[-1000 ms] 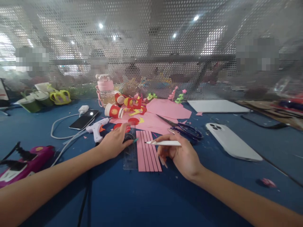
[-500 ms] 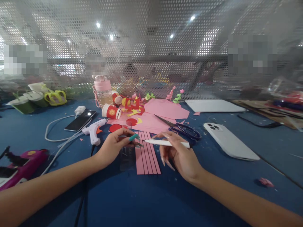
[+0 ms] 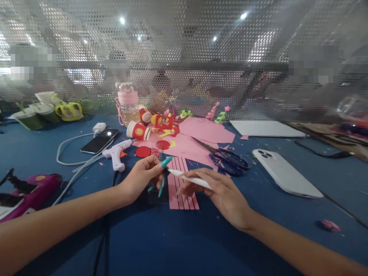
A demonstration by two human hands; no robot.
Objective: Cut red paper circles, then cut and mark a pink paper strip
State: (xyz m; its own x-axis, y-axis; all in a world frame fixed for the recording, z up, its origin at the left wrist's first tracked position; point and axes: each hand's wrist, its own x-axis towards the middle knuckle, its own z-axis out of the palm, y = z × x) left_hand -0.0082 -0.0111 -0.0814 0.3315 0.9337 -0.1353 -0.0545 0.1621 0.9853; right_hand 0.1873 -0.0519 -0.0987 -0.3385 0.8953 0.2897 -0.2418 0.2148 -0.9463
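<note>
My right hand (image 3: 227,195) holds a slim white marker pen (image 3: 198,181), its barrel pointing left. At the pen's dark tip end, my left hand (image 3: 145,176) pinches with thumb and fingers; long teal nails show there. Whether a cap sits between those fingers, I cannot tell. Beneath both hands lies a pink paper sheet (image 3: 174,199) with several dark lines running lengthwise. A clear flat piece (image 3: 156,196), perhaps a ruler, lies by its left edge, partly hidden by my left hand.
Blue-handled scissors (image 3: 230,161) rest on pink paper (image 3: 207,132). Leftward are a white glue gun (image 3: 116,155), a black phone (image 3: 100,141) with a cable, a paper cup (image 3: 138,131) and a bottle (image 3: 128,105). A white phone (image 3: 287,174) lies right.
The pen and my left fingers have come together; before, the bare pen tip was apart from them. The right hand has shifted over the lined sheet. The view has moved slightly.
</note>
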